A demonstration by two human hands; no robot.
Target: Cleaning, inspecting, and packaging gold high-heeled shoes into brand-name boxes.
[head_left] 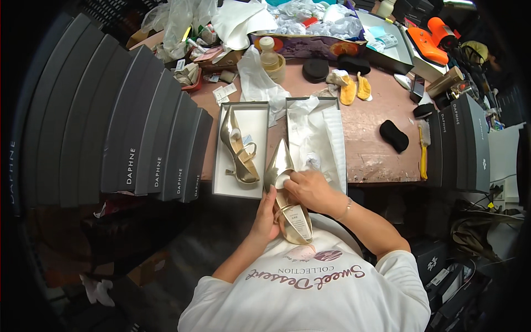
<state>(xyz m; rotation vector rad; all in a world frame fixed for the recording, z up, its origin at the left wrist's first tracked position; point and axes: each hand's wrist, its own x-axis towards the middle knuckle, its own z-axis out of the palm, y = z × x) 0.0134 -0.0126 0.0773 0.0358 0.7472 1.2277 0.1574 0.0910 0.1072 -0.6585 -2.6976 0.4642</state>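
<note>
A gold pointed-toe shoe [280, 159] with a strap is held in front of my chest, toe pointing away. My left hand [265, 219] is closed round its left side, thumb on top. The fingers of my right hand [313, 191] are bent together into the shoe's opening, at a wad of white stuffing [281, 179]; their tips are partly hidden. A printed white label lies on the insole. The matching gold shoe [241, 160] lies on its side in an open grey-edged box [258, 115] at left. Beside it, the second open box [342, 160] contains white tissue paper [303, 124].
Tall stacks of grey shoeboxes [119, 119] stand at left, and more boxes [453, 144] at right. On the pink table are a black sponge [394, 136], a yellow-handled brush [423, 149], yellow cloth pieces [348, 90] and a pump bottle [269, 54]. Plastic and paper clutter the far edge.
</note>
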